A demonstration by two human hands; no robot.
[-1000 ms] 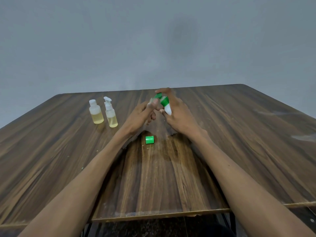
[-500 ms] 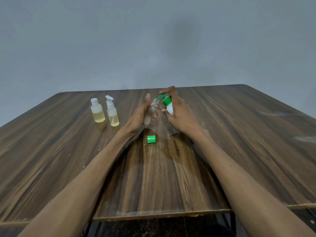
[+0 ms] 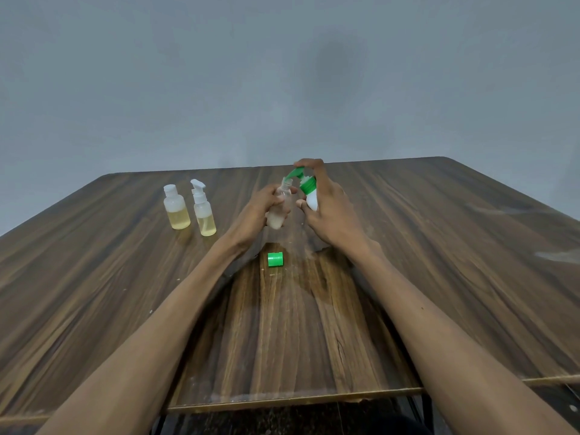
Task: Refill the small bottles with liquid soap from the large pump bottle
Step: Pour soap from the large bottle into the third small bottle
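Head view: small clear bottle now lower and tilted in the left hand, fingers wrapped round it, mouth brought under the green spout of the pump bottle. A second ago held higher, hands bunched together. Right hand clamped round the white pump bottle, a finger on top of the pump head. Means, probably: lined up, pumping about to start or under way; little liquid visible inside. Green cap off, lying on the table. Two filled bottles well to the left. No readable writing or labels anywhere.
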